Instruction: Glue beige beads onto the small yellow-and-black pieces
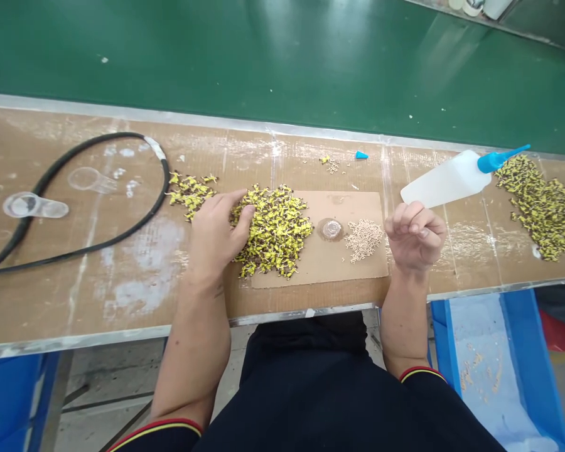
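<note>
My left hand point(216, 229) lies on the left edge of a heap of small yellow-and-black parts point(275, 229), thumb and fingers curled against it. The heap sits on a brown cardboard sheet point(348, 267) on the bench. My right hand point(414, 235) hovers at the sheet's right edge with fingers curled into a loose fist; what they hold, if anything, is hidden. Between the hands are a round glue puddle point(330, 229) and a small pile of tiny beige pins point(363, 238). A white squeeze bottle with a blue nozzle point(447, 181) lies just beyond my right hand.
A second big heap of yellow-and-black parts point(543, 207) lies far right, a smaller one point(191, 191) left of my hand. A black rubber loop point(85, 194) and two clear plastic scoops point(32, 205) lie left. A green conveyor belt point(282, 63) runs behind. Blue bins point(527, 351) stand below.
</note>
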